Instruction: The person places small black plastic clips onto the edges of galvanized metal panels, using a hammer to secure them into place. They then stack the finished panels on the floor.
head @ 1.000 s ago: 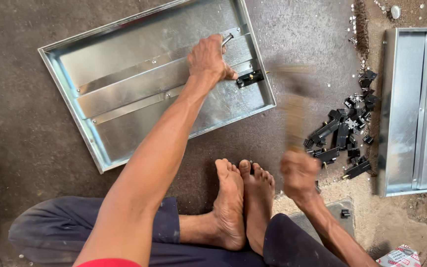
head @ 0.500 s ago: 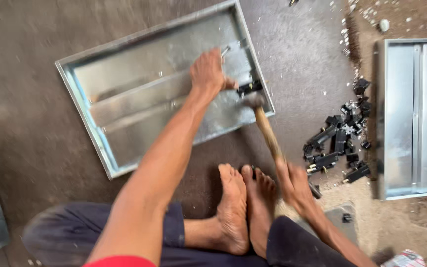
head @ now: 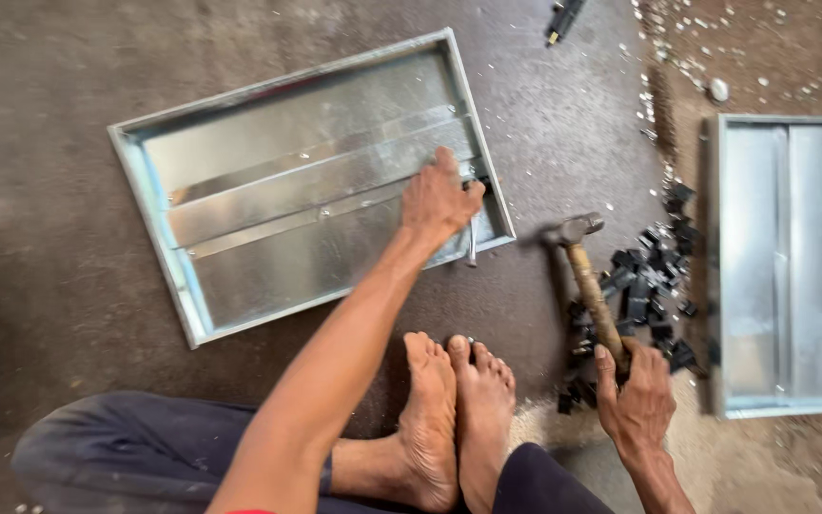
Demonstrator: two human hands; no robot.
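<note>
dark concrete floor (head: 68,314), metal tray (head: 268,276), black clips (head: 649,276) scattered

A second shallow galvanised sheet-metal tray (head: 792,276) lies on the dark concrete floor (head: 40,143). Just left of that tray sits a heap of small black plastic clips (head: 644,286); above the tray, pale scattered debris (head: 687,57) and a black-handled tool (head: 563,17).
</note>
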